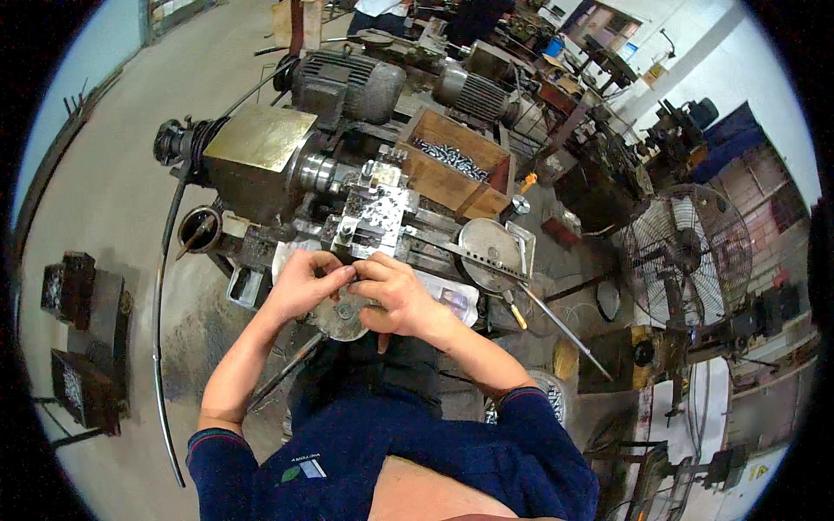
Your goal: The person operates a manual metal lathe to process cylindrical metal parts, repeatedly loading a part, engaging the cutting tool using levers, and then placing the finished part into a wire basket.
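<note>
Both hands, left hand (304, 282) and right hand (395, 295), pinch something tiny together above a round grey metal disc (340, 318).

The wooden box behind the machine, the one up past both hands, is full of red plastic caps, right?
Not quite. In the head view the wooden box behind the machine holds small shiny metal parts, not red plastic caps. It does lie up past the left hand and right hand.

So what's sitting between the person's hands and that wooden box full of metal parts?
In the head view, between the hands and the wooden box lies the machine's slide block, a pale metal piece speckled with shavings, with bolts on top.
</note>
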Motion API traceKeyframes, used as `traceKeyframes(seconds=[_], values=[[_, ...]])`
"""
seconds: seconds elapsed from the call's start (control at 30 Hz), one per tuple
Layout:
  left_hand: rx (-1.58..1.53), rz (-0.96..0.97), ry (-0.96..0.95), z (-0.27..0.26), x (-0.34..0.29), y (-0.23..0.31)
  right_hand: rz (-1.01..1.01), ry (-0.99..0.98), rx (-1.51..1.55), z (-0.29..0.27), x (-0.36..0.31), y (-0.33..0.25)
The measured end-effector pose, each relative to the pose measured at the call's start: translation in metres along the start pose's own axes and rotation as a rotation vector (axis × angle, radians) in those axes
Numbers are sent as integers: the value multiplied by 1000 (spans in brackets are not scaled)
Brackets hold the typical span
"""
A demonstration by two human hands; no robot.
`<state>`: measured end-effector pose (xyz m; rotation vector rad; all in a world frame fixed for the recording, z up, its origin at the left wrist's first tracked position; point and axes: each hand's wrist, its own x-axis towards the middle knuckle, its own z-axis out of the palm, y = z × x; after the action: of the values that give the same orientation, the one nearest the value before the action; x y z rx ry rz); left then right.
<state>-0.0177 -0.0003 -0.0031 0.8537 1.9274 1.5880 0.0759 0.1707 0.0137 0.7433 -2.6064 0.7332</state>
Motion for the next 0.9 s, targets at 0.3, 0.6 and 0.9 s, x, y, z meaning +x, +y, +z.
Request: traceKeyframes(seconds=[0.3,0.6,0.9], values=[[162,23,310,-100,-34,-2,162,-133,-440,-6,83,58],[1094,-237,808,-209,-182,-70,299,-374,-776,42,138,131],[813,-466,757,-176,-204,-119,288,-374,-764,47,140,138]])
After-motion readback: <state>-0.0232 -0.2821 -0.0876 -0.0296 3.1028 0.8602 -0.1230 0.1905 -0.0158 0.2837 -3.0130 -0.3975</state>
